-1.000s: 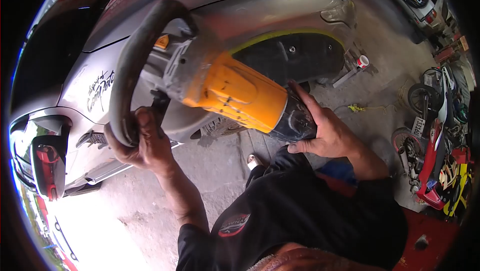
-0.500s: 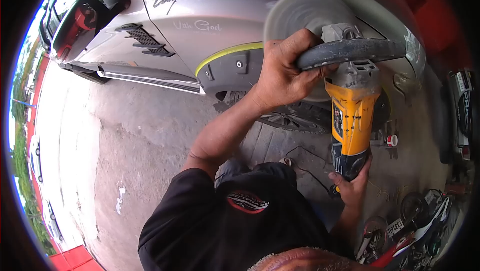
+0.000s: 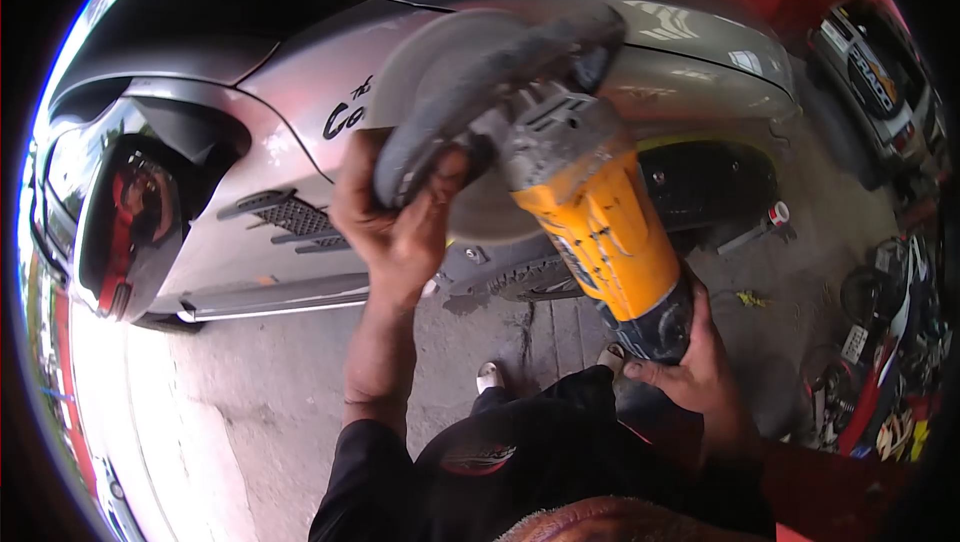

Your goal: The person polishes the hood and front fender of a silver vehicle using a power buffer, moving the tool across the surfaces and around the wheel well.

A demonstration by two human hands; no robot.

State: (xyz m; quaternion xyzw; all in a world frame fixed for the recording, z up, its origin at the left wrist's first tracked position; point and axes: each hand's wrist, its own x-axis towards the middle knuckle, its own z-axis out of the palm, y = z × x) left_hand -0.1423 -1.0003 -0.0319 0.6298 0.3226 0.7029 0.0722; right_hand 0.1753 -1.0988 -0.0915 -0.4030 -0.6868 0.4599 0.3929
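My left hand (image 3: 400, 227) is wrapped around the dark loop handle (image 3: 475, 92) of a yellow-and-black car polisher (image 3: 605, 232). Around the rear end of its body closes my right hand (image 3: 690, 352), thumb along the black casing. The round pale pad (image 3: 425, 62) lies partly hidden behind the handle and looks blurred. It overlaps the silver car's front fender (image 3: 300, 102), covering much of the black lettering there. The polisher is tilted, head to the upper left.
A side mirror (image 3: 140, 222) juts out at the left, above a running board (image 3: 270, 302). The wheel arch and tire (image 3: 520, 277) sit below the polisher. At the right stand a motorcycle (image 3: 880, 382) and another vehicle (image 3: 880, 92). A small white-and-red can (image 3: 778, 214) is beyond the wheel.
Both hands and the polisher have shifted left across the fender, and the tool has gone from nearly upright to tilted. The view has shifted too, with more of the hood showing.
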